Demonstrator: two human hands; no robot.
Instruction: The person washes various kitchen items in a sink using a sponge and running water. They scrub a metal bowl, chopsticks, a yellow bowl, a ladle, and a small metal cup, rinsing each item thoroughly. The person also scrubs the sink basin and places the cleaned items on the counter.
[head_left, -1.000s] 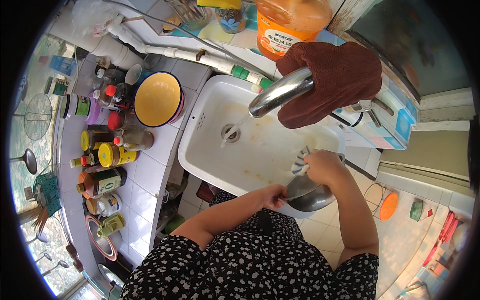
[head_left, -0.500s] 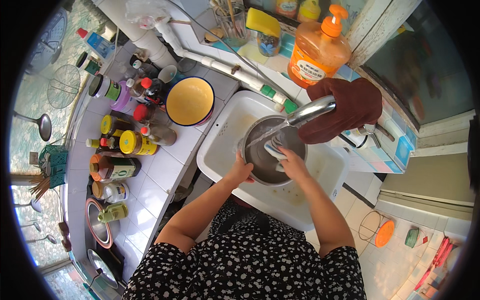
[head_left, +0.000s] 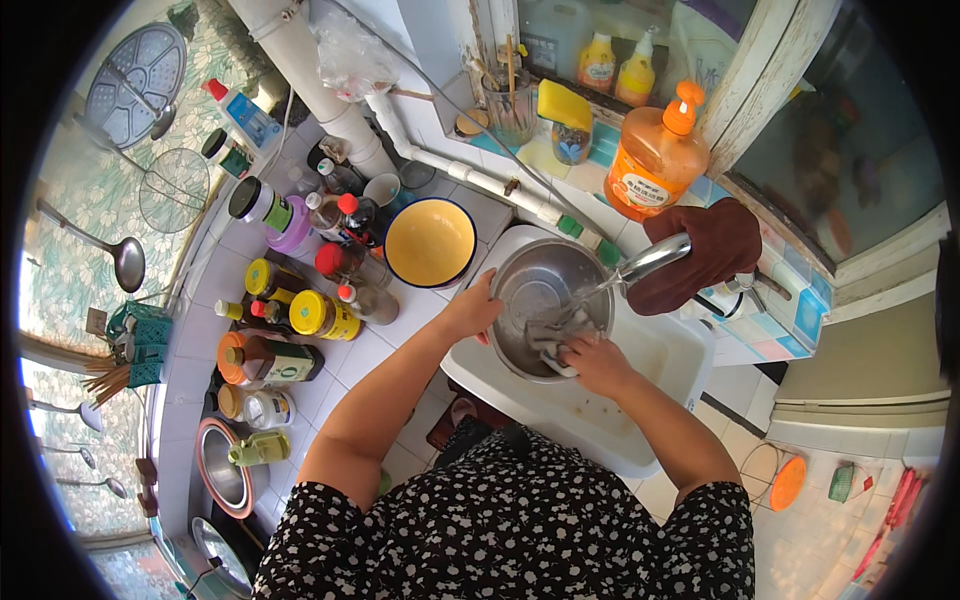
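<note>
Inside metal bowl (head_left: 522,288), right hand (head_left: 597,366) clutches cloth (head_left: 552,332), fingertips hidden; left hand (head_left: 472,308) grips rim (head_left: 508,257), underside unseen.

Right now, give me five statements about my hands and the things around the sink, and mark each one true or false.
1. Your left hand is at the rim of the metal bowl. True.
2. Water runs from the faucet into the metal bowl. True.
3. Your right hand is gripping the faucet. False: the right hand is on the pale cloth inside the metal bowl.
4. A brown cloth is draped over the faucet. True.
5. The yellow-lined bowl sits inside the sink. False: the yellow-lined bowl is on the tiled counter, to the left of the sink.
</note>
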